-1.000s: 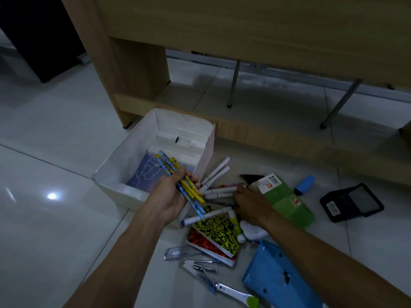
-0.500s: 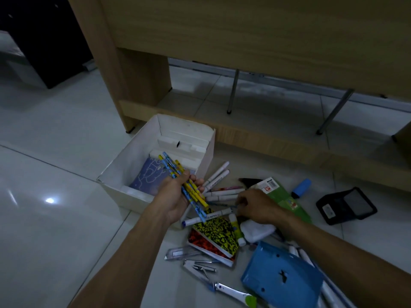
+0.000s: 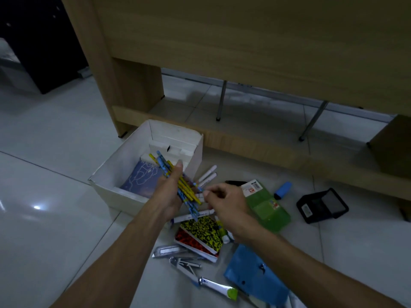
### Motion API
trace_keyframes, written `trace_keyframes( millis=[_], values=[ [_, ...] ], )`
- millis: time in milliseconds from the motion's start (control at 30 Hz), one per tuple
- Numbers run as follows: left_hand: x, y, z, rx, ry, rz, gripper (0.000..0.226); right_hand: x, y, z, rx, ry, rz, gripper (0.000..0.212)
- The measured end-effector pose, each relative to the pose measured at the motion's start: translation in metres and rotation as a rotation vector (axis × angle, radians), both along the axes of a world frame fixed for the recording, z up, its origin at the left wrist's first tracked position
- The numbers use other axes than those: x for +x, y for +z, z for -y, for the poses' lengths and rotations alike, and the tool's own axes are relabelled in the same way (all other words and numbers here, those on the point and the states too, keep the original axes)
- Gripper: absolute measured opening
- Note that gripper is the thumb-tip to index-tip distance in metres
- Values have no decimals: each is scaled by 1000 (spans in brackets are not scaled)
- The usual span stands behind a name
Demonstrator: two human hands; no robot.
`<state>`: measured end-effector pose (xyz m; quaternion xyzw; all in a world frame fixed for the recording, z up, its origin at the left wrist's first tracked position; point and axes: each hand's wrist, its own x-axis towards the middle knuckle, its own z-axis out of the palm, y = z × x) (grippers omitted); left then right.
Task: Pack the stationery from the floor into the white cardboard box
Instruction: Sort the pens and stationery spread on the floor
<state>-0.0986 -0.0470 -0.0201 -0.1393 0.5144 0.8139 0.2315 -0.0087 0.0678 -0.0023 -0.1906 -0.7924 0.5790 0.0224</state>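
Note:
The white cardboard box [image 3: 115, 167] stands open on the floor with a blue notebook [image 3: 142, 178] lying inside. My left hand [image 3: 169, 196] grips a bundle of yellow and blue pencils [image 3: 165, 167] over the box's near right corner. My right hand [image 3: 226, 201] hovers just right of the bundle, its fingers curled and its fingertips pinching what looks like a thin pencil at the bundle's lower end. White markers [image 3: 208, 175] lie on the floor beside the box, and one more marker [image 3: 193, 215] lies below my left hand.
On the tiles lie a yellow-black notebook [image 3: 204, 232] on a red one [image 3: 189, 241], a green packet [image 3: 266, 207], a blue cap [image 3: 282, 190], a black holder [image 3: 322, 205], a blue folder [image 3: 255, 278], a stapler [image 3: 184, 263] and a cutter [image 3: 218, 287]. A wooden desk [image 3: 244, 41] rises behind.
My right hand has lifted off the pens on the floor and come up to the pencil bundle. My left hand tilted the bundle more upright over the box.

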Motion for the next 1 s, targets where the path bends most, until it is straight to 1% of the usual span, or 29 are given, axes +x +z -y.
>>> trace_keyframes(
  millis=[100,133,167,200,233,267,300,333,367,400,467,533,567,600,667,733,767,833,900,967,1000],
  values=[
    [1,3,-1,6,-16,-11,19,-2,-1,11,115,-25,-38,8],
    [0,4,-2,-9,-10,-13,18,-1,-3,13,127,-68,-54,7],
    [-2,6,-4,-17,5,-17,18,0,-5,15,81,-125,-48,8],
    [-4,8,-5,-20,30,-26,17,1,-7,18,-70,-200,-12,11],
    [-5,11,-6,-16,64,-42,13,0,-8,23,-324,-285,53,16],
    [-6,13,-7,-15,96,-65,8,-1,-10,29,-621,-359,143,21],
    [-4,15,-9,-15,119,-88,6,-5,-11,35,-878,-419,215,25],
    [-1,15,-13,-21,128,-105,8,-9,-11,42,-1070,-456,245,28],
    [4,16,-17,-21,128,-108,8,-15,-12,48,-1203,-486,235,31],
    [9,14,-21,-17,128,-95,7,-21,-12,52,-1278,-527,209,35],
    [17,10,-26,-9,133,-54,9,-30,-13,56,-1367,-577,142,37],
    [18,5,-24,7,123,-31,8,-30,-13,55,-1387,-525,109,33],
    [17,3,-21,15,111,-26,8,-29,-16,53,-1312,-482,130,32],
    [15,1,-18,11,97,-23,9,-28,-21,49,-1166,-442,169,32],
    [10,-1,-11,-33,75,-28,12,-21,-36,35,-729,-358,253,32],
    [8,-1,-6,-69,58,-31,9,-8,-55,10,-255,-203,328,30],
    [8,-2,-3,-83,48,-28,6,-1,-64,-6,-69,-132,368,30],
    [9,-5,2,-125,20,-31,4,13,-77,-36,234,-45,416,28],
    [11,-10,6,-175,-13,-36,6,21,-89,-62,480,-31,414,25],
    [12,-13,9,-195,-42,-41,5,27,-94,-86,588,1,413,28],
    [11,-14,10,-194,-58,-42,4,30,-94,-96,620,70,426,37]
  ],
)
